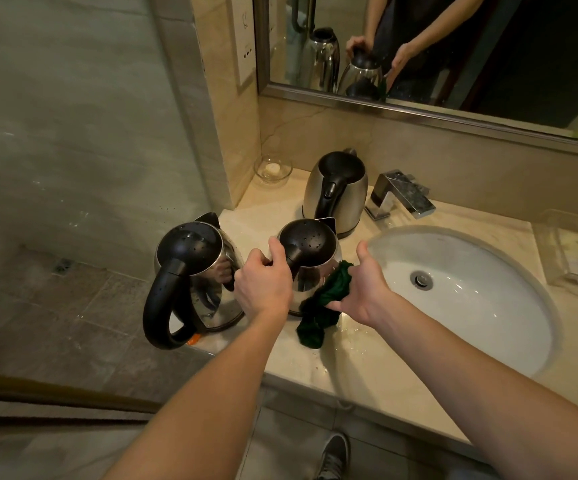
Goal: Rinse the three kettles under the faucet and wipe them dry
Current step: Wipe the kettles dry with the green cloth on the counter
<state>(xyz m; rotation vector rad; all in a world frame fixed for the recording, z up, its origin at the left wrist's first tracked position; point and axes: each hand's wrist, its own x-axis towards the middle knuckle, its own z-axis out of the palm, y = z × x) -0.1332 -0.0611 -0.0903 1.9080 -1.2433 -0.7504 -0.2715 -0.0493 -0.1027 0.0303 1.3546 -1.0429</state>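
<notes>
Here's the middle kettle [310,282], standing upright on the counter [367,368] right between the two hands, droplets beading on its black lid. The left hand [263,282] is wrapped over the top of the handle, thumb against the lid's edge, steadying it. The right hand [363,289] clutches a green cloth [329,296] and presses it to the steel flank, the cloth's tail trailing down onto the wet counter below that wrist.

That polished steel looks slick while wet, so my call is that the handle is the place to hold: it is black, probably plastic, thick enough for a full fist, and it gives leverage to turn the body. The shell is rigid and will take firm rubbing. With no sign of water inside, I'd judge it fairly light, which means it could skate on this puddled surface if the left hand lets go. The cloth is soft and limp, so it should mould round the curve easily.

Just outside the left hand stands the left kettle [194,268], touching or nearly touching the held one, its lid also spotted with drops and its big looped handle hanging past the counter edge. Beyond both hands sits the far kettle [338,188], next to the faucet [402,195], and no water shows at the spout. The sink [488,306] lies beyond the right hand, out to that side.
</notes>
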